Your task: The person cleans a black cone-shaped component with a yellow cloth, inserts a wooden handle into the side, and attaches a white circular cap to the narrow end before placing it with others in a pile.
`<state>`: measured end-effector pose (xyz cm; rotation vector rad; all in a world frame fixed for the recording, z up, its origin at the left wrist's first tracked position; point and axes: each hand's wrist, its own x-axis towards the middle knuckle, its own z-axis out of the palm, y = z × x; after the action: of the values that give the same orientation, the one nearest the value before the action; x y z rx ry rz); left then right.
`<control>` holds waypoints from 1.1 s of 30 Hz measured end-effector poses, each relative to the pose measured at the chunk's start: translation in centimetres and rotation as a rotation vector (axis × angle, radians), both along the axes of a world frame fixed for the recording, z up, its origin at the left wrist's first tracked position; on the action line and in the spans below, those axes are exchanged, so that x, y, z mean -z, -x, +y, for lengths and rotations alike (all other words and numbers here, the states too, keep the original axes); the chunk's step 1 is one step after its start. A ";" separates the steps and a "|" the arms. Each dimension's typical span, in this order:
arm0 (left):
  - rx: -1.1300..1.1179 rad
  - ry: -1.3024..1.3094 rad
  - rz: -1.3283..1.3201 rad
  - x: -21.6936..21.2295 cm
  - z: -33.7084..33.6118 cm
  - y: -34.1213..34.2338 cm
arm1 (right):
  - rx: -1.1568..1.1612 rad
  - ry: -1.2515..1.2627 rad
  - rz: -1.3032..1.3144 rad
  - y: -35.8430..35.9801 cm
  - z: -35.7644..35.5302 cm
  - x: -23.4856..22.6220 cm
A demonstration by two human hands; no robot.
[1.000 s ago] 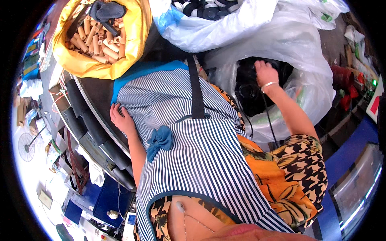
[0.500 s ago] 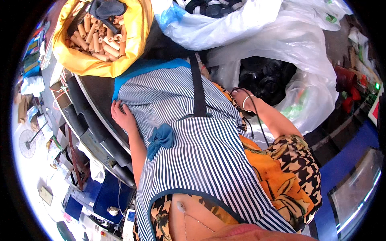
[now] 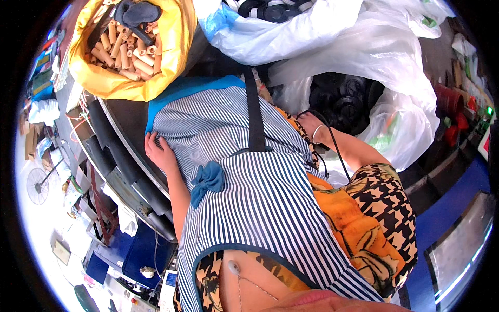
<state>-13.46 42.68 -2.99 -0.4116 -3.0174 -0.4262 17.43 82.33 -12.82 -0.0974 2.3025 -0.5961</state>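
Your left hand [image 3: 160,151] rests loosely spread on the navy-and-white striped cloth apron [image 3: 244,197]; your right hand's [image 3: 310,126] grip I can't tell; reaching far could snag the thin black cable [image 3: 340,154].

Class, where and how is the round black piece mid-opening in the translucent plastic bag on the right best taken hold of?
Probably by its outer rim, coming from above: the round black piece shows its circular face toward the camera, crowded by other dark pieces, and the translucent plastic bag gapes upward around it.
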 end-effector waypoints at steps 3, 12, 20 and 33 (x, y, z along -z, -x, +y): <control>-0.001 0.013 -0.003 0.2 -0.5 0.0 | 0.162 0.084 0.131 1.2 -0.3 0.0; 0.023 0.021 0.022 0.1 -0.3 0.0 | -0.070 0.221 -0.179 3.6 0.1 2.8; 0.017 0.027 0.026 0.6 -0.3 0.3 | -0.429 0.231 -0.033 0.0 1.6 1.8; -0.001 0.025 0.003 0.4 -0.3 0.2 | -0.263 -0.772 0.292 1.2 18.0 -10.1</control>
<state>-13.62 42.36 -3.35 -0.4114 -3.0226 -0.3876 16.26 100.29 -2.77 -0.1168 2.5806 0.4834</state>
